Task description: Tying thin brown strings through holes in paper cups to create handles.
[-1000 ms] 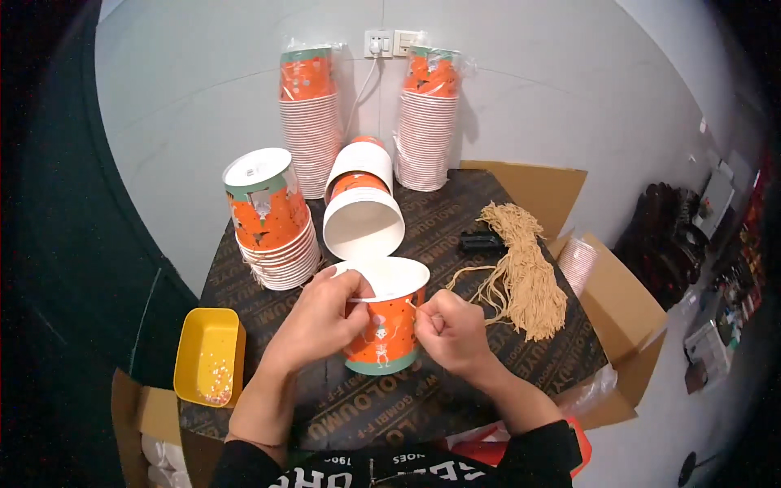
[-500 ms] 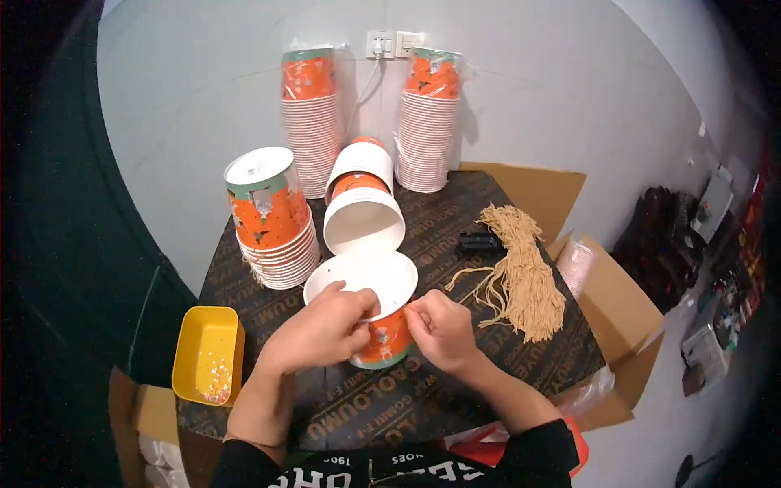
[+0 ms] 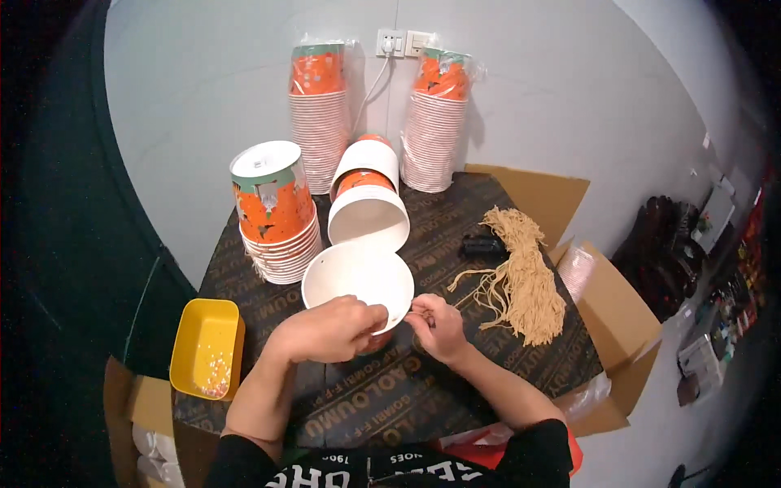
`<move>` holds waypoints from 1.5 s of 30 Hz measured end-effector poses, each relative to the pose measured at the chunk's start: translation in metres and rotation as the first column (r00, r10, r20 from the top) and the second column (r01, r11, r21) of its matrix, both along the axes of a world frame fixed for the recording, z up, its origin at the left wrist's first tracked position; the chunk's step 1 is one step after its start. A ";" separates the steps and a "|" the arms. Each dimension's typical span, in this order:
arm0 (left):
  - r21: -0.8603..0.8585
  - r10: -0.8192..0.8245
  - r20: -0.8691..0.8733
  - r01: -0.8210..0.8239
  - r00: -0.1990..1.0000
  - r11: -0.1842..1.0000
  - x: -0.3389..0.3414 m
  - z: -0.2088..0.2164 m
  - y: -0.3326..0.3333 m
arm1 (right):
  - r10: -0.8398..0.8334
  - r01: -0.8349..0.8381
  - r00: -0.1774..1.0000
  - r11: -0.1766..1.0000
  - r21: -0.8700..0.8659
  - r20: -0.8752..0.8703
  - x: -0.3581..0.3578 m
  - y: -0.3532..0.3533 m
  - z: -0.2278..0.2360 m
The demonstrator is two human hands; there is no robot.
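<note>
A white-lined paper bucket (image 3: 355, 275) with an orange outside is tilted at the middle of the table, its mouth facing up and toward me. My left hand (image 3: 335, 327) is closed on the near rim, fingers bent over into the mouth. At the right side of the same rim, my right hand (image 3: 437, 325) is pinched closed beside the wall. Whatever its fingertips hold is too small to make out. A small dark hole shows near the far left rim. Just behind, a row of nested buckets (image 3: 369, 220) lies on its side, open end toward me.
Upside-down buckets (image 3: 272, 203) are stacked at left, with two plastic-wrapped stacks (image 3: 319, 122) by the wall. A yellow tub (image 3: 189, 350) holds small pale pieces. A bundle of tan cords (image 3: 525, 281) lies at right beside a black object (image 3: 482, 246). Open cardboard boxes (image 3: 612, 313) flank the table.
The bucket has tipped further toward me, so more of its inside shows and less of its orange side. My left hand has moved slightly down and right with the rim.
</note>
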State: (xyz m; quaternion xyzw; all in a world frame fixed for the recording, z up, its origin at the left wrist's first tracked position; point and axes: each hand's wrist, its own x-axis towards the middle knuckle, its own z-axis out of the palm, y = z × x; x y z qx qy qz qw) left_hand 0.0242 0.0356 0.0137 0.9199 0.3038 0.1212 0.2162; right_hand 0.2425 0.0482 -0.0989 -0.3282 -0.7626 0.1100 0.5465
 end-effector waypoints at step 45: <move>-0.162 0.360 0.102 -0.342 0.927 0.926 0.009 -0.006 0.004 | 0.058 -0.156 0.927 0.958 0.239 0.371 -0.010 0.007 0.028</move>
